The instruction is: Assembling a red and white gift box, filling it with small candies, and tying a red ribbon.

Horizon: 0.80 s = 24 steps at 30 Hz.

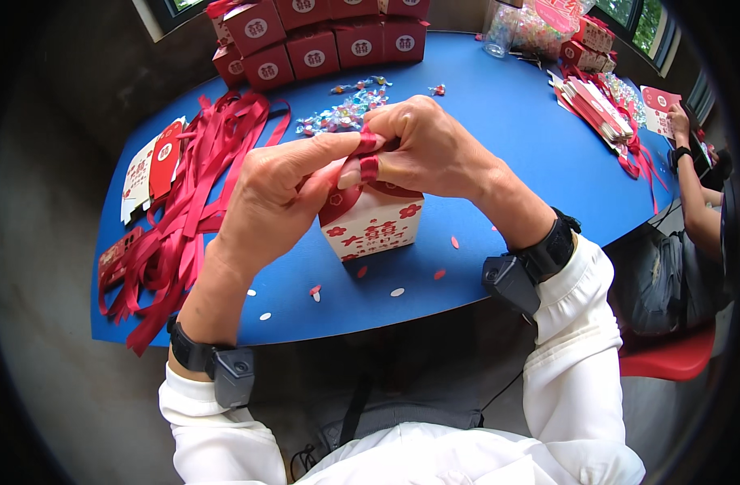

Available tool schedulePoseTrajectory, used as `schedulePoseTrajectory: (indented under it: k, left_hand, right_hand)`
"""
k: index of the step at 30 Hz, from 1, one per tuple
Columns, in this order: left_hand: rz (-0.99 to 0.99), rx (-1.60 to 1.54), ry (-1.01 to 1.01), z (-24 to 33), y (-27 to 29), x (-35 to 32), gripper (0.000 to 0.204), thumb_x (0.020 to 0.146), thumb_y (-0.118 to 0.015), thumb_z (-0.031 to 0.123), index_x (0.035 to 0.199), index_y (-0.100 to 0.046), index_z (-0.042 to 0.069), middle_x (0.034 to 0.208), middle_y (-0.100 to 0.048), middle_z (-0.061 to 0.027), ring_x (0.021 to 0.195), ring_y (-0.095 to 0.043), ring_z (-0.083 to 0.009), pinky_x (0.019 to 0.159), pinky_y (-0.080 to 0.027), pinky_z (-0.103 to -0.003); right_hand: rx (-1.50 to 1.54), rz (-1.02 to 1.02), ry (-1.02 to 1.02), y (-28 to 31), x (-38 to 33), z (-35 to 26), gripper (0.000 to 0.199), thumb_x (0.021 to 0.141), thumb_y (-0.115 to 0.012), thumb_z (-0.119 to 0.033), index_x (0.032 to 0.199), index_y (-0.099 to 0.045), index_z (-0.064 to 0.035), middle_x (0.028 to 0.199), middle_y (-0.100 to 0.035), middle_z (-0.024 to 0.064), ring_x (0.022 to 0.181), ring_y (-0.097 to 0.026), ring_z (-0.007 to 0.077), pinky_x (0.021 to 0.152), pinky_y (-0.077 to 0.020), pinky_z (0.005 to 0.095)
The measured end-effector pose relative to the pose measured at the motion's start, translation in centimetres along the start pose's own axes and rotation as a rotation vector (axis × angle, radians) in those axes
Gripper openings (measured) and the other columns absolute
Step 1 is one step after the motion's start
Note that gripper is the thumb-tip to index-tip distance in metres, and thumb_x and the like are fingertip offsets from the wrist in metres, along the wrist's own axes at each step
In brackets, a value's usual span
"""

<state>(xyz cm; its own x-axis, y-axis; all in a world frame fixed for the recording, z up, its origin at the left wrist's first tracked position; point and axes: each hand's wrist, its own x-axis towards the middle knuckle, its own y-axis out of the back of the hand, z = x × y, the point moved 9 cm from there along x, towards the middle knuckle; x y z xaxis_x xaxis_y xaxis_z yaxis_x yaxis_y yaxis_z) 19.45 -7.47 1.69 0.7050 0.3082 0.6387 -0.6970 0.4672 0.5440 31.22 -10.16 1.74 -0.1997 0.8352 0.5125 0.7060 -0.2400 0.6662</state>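
A small white and red paper gift box stands upright before me on the blue table. Over its top, both hands meet on a dark red ribbon. My left hand is closed, its thumb and fingers pinching the ribbon from the left side. From the right, my right hand is closed on the same ribbon with curled fingers. The hands partly cover the top of the box, so the shape of the ribbon between them is hard to make out.
Loose red ribbons pile up at left beside flat box cards. Wrapped candies lie beyond my hands, with stacked red boxes behind. Flat boxes lie at right, near another person's hand. Paper bits dot the near edge.
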Motion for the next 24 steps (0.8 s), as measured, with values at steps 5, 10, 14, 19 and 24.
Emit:
schedulePoseTrajectory:
  k: [5,10,14,19,24]
  left_hand:
    - [-0.056,-0.005,-0.008,-0.3,0.1,-0.1,0.042,0.083,-0.062,-0.01,0.121,-0.07,0.006,0.101,-0.074,-0.018,0.087,-0.074,-0.0273,0.076,-0.059,-0.032]
    - [-0.022,0.021,0.014,-0.5,0.4,-0.5,0.044,0.083,-0.062,-0.01,0.123,-0.069,0.007,0.099,-0.073,-0.0189,0.086,-0.073,-0.029,0.073,-0.058,-0.033]
    - [-0.037,0.128,-0.098,0.0,0.4,-0.7,0.051,0.083,-0.063,-0.01,0.128,-0.068,0.013,0.088,-0.072,-0.0136,0.076,-0.07,-0.0265,0.065,-0.056,-0.033]
    - [-0.096,0.435,-0.141,0.9,0.4,-0.9,0.058,0.079,-0.066,-0.008,0.13,-0.066,0.019,0.079,-0.066,-0.0071,0.066,-0.065,-0.023,0.054,-0.05,-0.034]
    - [-0.076,0.52,-0.148,1.1,-0.2,-0.5,0.054,0.08,-0.067,-0.004,0.129,-0.067,0.019,0.081,-0.065,-0.0073,0.065,-0.064,-0.0245,0.053,-0.05,-0.035]
  right_hand:
    - [0.176,-0.129,-0.178,-0.5,0.0,1.3,0.022,0.078,-0.085,-0.013,0.077,-0.069,0.0012,0.07,-0.063,-0.0014,0.069,-0.054,0.0038,0.058,-0.0467,0.0256]
    - [0.379,-0.181,-0.173,-0.7,0.0,1.1,0.025,0.078,-0.085,-0.015,0.097,-0.077,-0.001,0.079,-0.069,-0.0009,0.076,-0.058,0.0045,0.069,-0.0502,0.0255]
    - [0.322,-0.209,-0.222,-0.8,0.0,0.9,0.022,0.079,-0.085,-0.016,0.092,-0.076,-0.0002,0.078,-0.068,-0.0004,0.076,-0.059,0.0048,0.066,-0.0497,0.025]
    - [0.222,-0.2,-0.322,-1.0,-0.1,1.4,0.021,0.079,-0.085,-0.017,0.082,-0.074,0.0006,0.074,-0.064,-0.0012,0.072,-0.057,0.0051,0.06,-0.0476,0.025]
    - [0.174,-0.136,-0.316,-0.8,-0.2,2.2,0.023,0.08,-0.085,-0.019,0.079,-0.073,0.001,0.07,-0.059,-0.0011,0.067,-0.054,0.0065,0.058,-0.0456,0.0258]
